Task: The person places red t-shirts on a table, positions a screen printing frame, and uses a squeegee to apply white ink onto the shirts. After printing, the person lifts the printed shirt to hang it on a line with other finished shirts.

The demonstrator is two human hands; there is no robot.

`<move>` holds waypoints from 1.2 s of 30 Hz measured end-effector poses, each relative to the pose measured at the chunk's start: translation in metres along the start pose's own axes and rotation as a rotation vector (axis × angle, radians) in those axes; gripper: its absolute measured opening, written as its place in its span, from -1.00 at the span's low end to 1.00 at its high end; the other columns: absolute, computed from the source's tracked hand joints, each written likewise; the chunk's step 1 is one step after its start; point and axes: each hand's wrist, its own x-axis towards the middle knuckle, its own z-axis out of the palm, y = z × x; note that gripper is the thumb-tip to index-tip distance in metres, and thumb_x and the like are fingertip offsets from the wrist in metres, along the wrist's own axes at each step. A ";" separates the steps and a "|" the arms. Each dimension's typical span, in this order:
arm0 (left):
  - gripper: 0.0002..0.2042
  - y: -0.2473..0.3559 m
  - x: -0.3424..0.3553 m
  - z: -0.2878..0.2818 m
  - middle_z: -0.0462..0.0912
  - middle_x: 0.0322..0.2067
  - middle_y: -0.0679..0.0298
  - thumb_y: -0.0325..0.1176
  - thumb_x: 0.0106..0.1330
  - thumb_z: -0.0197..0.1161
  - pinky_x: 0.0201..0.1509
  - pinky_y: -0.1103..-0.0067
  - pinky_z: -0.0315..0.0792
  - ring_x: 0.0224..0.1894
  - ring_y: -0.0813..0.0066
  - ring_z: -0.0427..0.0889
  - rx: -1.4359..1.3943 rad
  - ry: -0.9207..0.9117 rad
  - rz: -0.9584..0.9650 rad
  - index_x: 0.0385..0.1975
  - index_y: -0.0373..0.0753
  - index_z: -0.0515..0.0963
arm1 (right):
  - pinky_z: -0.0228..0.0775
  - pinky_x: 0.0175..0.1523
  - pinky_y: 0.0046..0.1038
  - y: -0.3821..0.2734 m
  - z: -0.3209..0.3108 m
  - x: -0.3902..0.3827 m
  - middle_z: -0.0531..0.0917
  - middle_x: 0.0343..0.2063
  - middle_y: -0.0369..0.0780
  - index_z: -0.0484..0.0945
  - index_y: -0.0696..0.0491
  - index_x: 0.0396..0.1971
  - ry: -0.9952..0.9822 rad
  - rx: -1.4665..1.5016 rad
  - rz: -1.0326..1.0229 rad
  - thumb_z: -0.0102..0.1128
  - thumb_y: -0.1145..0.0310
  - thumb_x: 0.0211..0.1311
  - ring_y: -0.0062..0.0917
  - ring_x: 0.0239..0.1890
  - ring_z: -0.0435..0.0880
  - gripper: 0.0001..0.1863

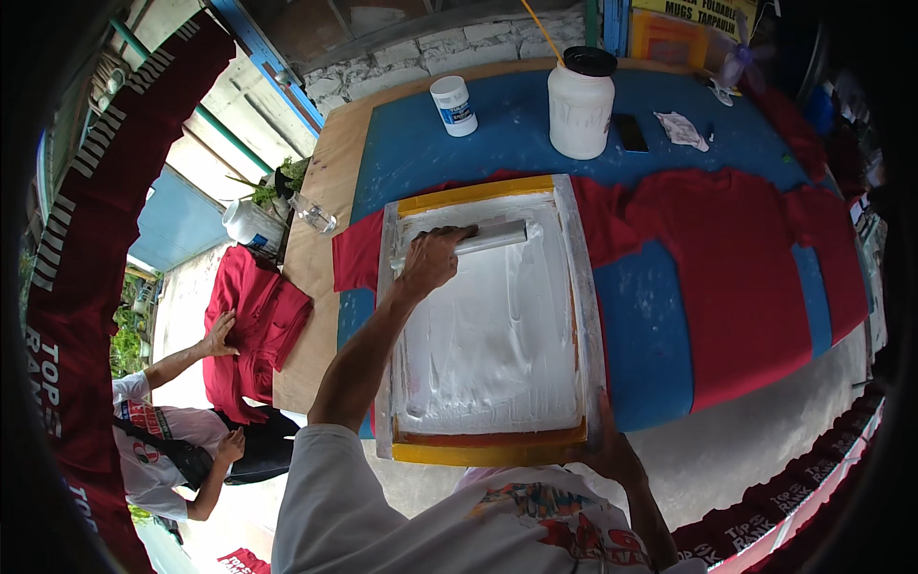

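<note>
A screen printing frame lies over a red shirt on the blue table top. Its frame has yellow tape at the far and near ends, and white ink coats the mesh thickly. Near the far end, my left hand is closed around a squeegee, which rests in the ink. My right hand grips the frame at its near right corner; some of its fingers are hidden. The sleeves of the red shirt show on both sides of the frame, while its body is mostly covered.
To the right lies another red shirt. A large white jar, a white tub, a dark phone and a crumpled cloth stand or lie at the back. On the left, another person touches stacked red garments. Red printed garments hang beyond.
</note>
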 end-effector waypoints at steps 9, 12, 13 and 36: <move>-0.34 -0.031 0.112 0.022 0.76 0.19 -0.02 -0.65 0.24 0.20 0.42 0.14 0.52 0.22 0.02 0.74 0.049 -0.262 -0.103 0.39 -0.02 0.63 | 0.30 0.59 -0.08 -0.024 -0.007 0.002 0.18 0.58 0.33 -0.31 0.18 0.70 -0.028 -0.067 0.163 0.77 -0.09 0.01 0.11 0.64 0.22 0.57; -0.34 -0.019 0.129 0.030 0.76 0.20 -0.03 -0.67 0.23 0.18 0.43 0.15 0.53 0.23 0.01 0.74 0.069 -0.300 -0.064 0.39 -0.07 0.62 | 0.32 0.58 -0.09 -0.022 -0.005 0.004 0.24 0.55 0.34 -0.32 0.20 0.70 -0.024 -0.107 0.126 0.76 -0.11 0.02 0.11 0.61 0.29 0.58; -0.34 -0.016 0.129 0.031 0.76 0.20 -0.03 -0.68 0.23 0.17 0.43 0.14 0.52 0.24 0.00 0.74 0.076 -0.311 -0.060 0.39 -0.06 0.63 | 0.33 0.58 -0.09 -0.022 -0.005 0.003 0.26 0.54 0.35 -0.32 0.21 0.70 -0.018 -0.109 0.136 0.76 -0.11 0.02 0.10 0.60 0.31 0.57; -0.33 0.140 -0.208 -0.030 0.77 0.15 0.09 -0.77 0.21 0.21 0.34 0.21 0.42 0.17 0.17 0.72 -0.126 -0.349 0.109 0.34 -0.07 0.67 | -0.01 0.71 -0.12 -0.006 -0.003 -0.001 0.07 0.63 0.25 -0.27 0.26 0.69 0.019 -0.083 -0.057 0.73 0.19 0.10 0.05 0.69 0.06 0.44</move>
